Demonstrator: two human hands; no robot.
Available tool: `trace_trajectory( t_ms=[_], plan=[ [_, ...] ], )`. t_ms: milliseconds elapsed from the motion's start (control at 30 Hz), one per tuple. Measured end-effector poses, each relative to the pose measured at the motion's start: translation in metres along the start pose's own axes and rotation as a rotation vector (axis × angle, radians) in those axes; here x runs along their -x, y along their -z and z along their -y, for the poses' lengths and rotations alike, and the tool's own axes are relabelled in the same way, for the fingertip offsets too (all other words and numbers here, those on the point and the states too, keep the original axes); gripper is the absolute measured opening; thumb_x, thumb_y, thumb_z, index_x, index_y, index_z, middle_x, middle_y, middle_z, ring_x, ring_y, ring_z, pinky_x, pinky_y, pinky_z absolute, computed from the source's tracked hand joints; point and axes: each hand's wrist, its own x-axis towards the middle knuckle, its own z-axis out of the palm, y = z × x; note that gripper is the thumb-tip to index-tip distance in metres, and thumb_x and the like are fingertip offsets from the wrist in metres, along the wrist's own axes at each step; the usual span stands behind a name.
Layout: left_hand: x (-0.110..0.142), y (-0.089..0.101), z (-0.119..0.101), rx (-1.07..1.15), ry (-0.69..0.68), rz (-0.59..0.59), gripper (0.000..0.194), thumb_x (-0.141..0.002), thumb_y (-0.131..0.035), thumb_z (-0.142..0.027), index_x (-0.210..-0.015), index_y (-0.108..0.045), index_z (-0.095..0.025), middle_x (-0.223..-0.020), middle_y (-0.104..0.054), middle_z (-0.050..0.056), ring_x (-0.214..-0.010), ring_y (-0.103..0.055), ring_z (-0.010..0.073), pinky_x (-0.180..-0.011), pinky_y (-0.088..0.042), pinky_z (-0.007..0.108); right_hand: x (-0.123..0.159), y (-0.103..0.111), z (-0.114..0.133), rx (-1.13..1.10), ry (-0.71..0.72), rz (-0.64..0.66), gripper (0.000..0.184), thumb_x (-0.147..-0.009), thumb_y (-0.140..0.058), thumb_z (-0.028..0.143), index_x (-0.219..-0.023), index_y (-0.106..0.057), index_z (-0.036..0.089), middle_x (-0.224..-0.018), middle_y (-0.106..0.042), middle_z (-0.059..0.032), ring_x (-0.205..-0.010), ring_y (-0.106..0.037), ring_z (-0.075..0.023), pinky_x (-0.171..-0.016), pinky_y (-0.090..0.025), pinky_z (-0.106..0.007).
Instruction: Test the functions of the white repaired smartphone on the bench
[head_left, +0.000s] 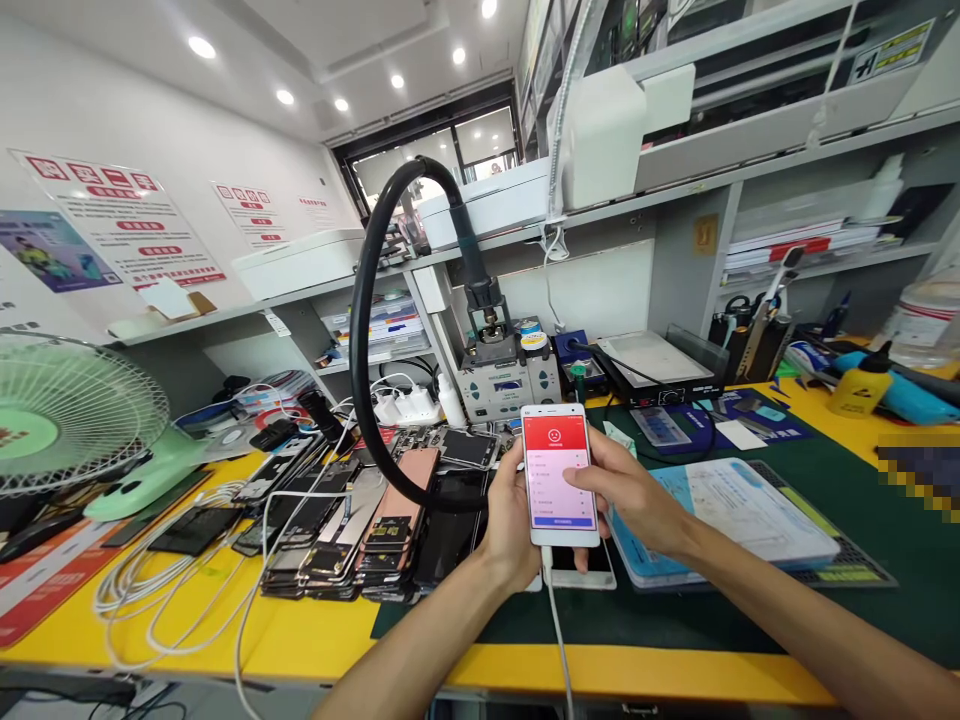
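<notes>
A white smartphone (548,535) is held upright over the bench, its lit screen showing a red banner with a face icon above a list and a blue bar. My left hand (506,525) wraps the phone's left side. My right hand (637,490) is at its right edge, one digit lying over the screen and the other fingers partly hidden. From the phone's lower end a white cable (556,620) runs down past the bench edge. Beneath it, another white phone (592,578) lies on the green mat (510,625), partly covered.
Stacks of disassembled phones (382,540) sit left of my hands. A thick black hose (364,300) arches over them from a grey soldering station (499,390). On the right lies a blue plastic case (720,520). A green fan (75,420) and coiled white cables (139,580) occupy the left.
</notes>
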Motion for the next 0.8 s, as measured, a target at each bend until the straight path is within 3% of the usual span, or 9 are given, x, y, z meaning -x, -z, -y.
trace_trajectory(
  t_ms=[467,633,700,800],
  plan=[
    [-0.001,-0.001,0.003,-0.030,-0.017,-0.010,0.072,-0.096,-0.037,-0.063,-0.131,-0.061,-0.005,-0.090,-0.074,0.018,-0.071,-0.073,0.0294,-0.048,-0.054,0.030,0.000,0.001,-0.004,0.002,0.004,-0.015,0.043,-0.085,-0.058,0.026,-0.127,-0.051,0.019,-0.064,-0.061,0.0036,-0.039,-0.050,-0.0113,-0.036,-0.040,-0.022],
    [-0.002,0.003,0.007,-0.042,-0.013,0.031,0.077,-0.094,-0.036,-0.069,-0.131,-0.061,-0.006,-0.092,-0.073,0.019,-0.074,-0.073,0.0287,-0.048,-0.055,0.029,-0.003,0.008,0.002,-0.014,0.040,-0.009,0.044,-0.091,-0.056,0.037,-0.131,-0.051,0.021,-0.061,-0.059,0.0042,-0.039,-0.047,-0.0128,-0.037,-0.041,-0.026],
    [-0.002,0.004,0.010,-0.087,0.010,0.061,0.082,-0.093,-0.034,-0.073,-0.130,-0.061,-0.005,-0.095,-0.073,0.021,-0.075,-0.073,0.0301,-0.043,-0.054,0.028,-0.007,0.018,0.008,0.020,0.111,-0.112,0.041,-0.092,-0.055,0.043,-0.126,-0.057,0.020,-0.071,-0.067,-0.0011,-0.049,-0.056,-0.0158,-0.046,-0.046,-0.028],
    [-0.001,0.003,0.013,-0.159,0.025,0.094,0.084,-0.093,-0.032,-0.074,-0.130,-0.060,-0.004,-0.099,-0.072,0.023,-0.076,-0.072,0.0318,-0.039,-0.053,0.030,-0.014,0.033,0.017,0.047,0.235,-0.326,0.037,-0.090,-0.056,0.047,-0.105,-0.069,0.016,-0.099,-0.074,-0.0113,-0.091,-0.068,-0.0252,-0.072,-0.052,-0.033]
  ],
)
